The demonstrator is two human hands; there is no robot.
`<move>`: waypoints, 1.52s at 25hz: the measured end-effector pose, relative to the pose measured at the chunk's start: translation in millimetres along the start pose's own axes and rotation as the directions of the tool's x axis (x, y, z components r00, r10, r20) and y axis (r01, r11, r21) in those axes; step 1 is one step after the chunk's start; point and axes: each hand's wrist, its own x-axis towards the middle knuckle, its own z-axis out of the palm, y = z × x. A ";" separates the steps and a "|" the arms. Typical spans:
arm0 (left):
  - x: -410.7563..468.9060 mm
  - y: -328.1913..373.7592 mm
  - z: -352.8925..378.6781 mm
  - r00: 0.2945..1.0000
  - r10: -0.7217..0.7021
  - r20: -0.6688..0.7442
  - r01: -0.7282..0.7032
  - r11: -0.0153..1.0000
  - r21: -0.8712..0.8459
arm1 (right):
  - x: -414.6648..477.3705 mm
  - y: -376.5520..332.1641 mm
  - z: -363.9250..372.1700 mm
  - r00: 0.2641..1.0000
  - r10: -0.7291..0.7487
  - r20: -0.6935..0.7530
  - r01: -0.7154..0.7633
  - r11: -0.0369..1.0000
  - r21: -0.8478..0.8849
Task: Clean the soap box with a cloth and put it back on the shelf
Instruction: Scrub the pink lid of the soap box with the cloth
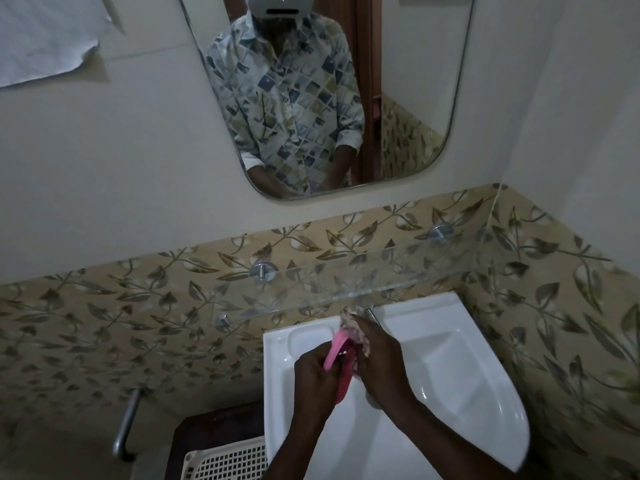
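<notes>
Over the white sink (460, 368), my left hand (317, 374) grips a pink soap box (337, 349), held on edge with its lighter pink lid open. My right hand (379, 362) holds a crumpled, patterned cloth (351, 327) pressed against the upper part of the box. The two hands touch around the box, and its lower half is dark and partly hidden between them. A glass shelf (363, 275) on two round metal mounts runs along the tiled wall just above the sink, with nothing on it.
A tap (372, 315) sticks out behind the cloth. A mirror (329, 98) above reflects a person in a patterned shirt. A metal pipe (126, 424) and a white perforated basket (228, 460) sit at lower left. A white towel (45, 36) hangs at upper left.
</notes>
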 end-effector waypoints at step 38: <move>-9.5 -0.7 -12.7 0.997 -0.067 0.047 0.071 0.993 -0.099 | 10.8 18.9 10.4 0.964 0.256 0.072 -0.266 0.943 0.202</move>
